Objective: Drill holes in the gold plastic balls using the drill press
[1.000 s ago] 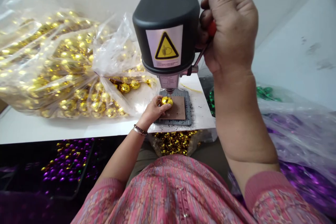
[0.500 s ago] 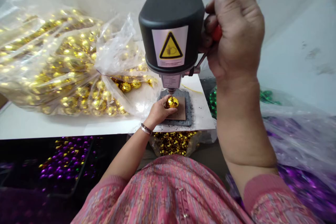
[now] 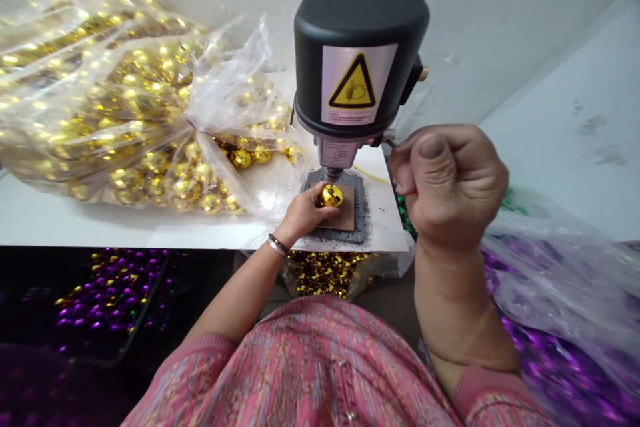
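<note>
Drilling step, apparently | left hand (image 3: 306, 212): pinching one gold ball (image 3: 333, 197), over one brown board (image 3: 347, 219), beneath one drill (image 3: 361, 47) | right hand (image 3: 453, 180): clenched round one lever (image 3: 391, 143), far end hidden | called for next, presumably: ball steady, lever pressure even | bagged gold balls (image 3: 135, 97): many, overlapping, uncountable

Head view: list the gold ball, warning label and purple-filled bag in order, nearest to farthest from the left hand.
1. Gold ball: between thumb and fingers of the left hand.
2. Warning label: higher up, on the black machine head.
3. Purple-filled bag: low, at the far right.
</note>
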Available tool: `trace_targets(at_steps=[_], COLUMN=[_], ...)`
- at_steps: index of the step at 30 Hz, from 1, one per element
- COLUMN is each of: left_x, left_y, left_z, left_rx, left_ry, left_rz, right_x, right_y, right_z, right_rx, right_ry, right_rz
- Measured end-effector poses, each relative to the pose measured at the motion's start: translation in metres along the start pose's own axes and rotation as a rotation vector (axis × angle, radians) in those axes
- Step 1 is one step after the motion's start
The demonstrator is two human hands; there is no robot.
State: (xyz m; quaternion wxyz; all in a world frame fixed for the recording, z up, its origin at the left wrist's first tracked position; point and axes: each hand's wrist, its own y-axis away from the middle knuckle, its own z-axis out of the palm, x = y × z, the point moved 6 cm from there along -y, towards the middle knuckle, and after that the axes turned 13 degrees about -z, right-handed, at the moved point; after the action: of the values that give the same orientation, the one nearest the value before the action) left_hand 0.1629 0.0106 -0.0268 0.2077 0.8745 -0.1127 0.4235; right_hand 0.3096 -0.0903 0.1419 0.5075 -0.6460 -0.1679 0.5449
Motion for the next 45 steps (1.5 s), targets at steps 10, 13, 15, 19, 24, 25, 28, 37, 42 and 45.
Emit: trace_targets(at_steps=[10, 13, 15, 19, 24, 25, 28, 37, 42, 45], left_x=[-0.001, -0.003, -0.003, -0.002, -0.005, -0.006, -0.007, -0.005, -0.003, -0.007], left_y=[-0.002, -0.002, -0.001, 0.001, -0.001, -0.001, -0.002, 0.0, 0.0, 0.0], left_z=[0.001, 0.002, 0.002, 0.001, 0.003, 0.004, 0.004, 0.002, 0.003, 0.004], left_rx=[-0.02, -0.014, -0.003, 0.026, 0.01, 0.002, 0.011, 0.028, 0.009, 0.018], left_ry=[0.042, 0.057, 0.049, 0.003, 0.02, 0.023, 0.017, -0.014, -0.002, 0.026], left_rz=[0.021, 0.032, 0.023, 0.008, -0.001, -0.001, 0.003, 0.006, 0.018, 0.007], right_x=[0.007, 0.006, 0.006, 0.008, 0.011, 0.011, 0.009, 0.016, 0.008, 0.004], right_y=[0.014, 0.015, 0.017, 0.022, 0.026, 0.026, 0.026, 0.036, 0.024, -0.002], right_z=[-0.004, -0.004, -0.004, -0.005, -0.005, -0.005, -0.002, 0.0, 0.002, 0.005], right_rx=[-0.014, 0.006, 0.019, 0.051, 0.08, 0.08, 0.076, 0.127, 0.184, 0.222], right_ry=[0.019, 0.027, 0.043, 0.074, 0.041, 0.021, -0.038, -0.059, -0.051, -0.081], right_rz=[-0.101, -0.129, -0.144, -0.166, -0.217, -0.243, -0.322, -0.415, -0.369, -0.217])
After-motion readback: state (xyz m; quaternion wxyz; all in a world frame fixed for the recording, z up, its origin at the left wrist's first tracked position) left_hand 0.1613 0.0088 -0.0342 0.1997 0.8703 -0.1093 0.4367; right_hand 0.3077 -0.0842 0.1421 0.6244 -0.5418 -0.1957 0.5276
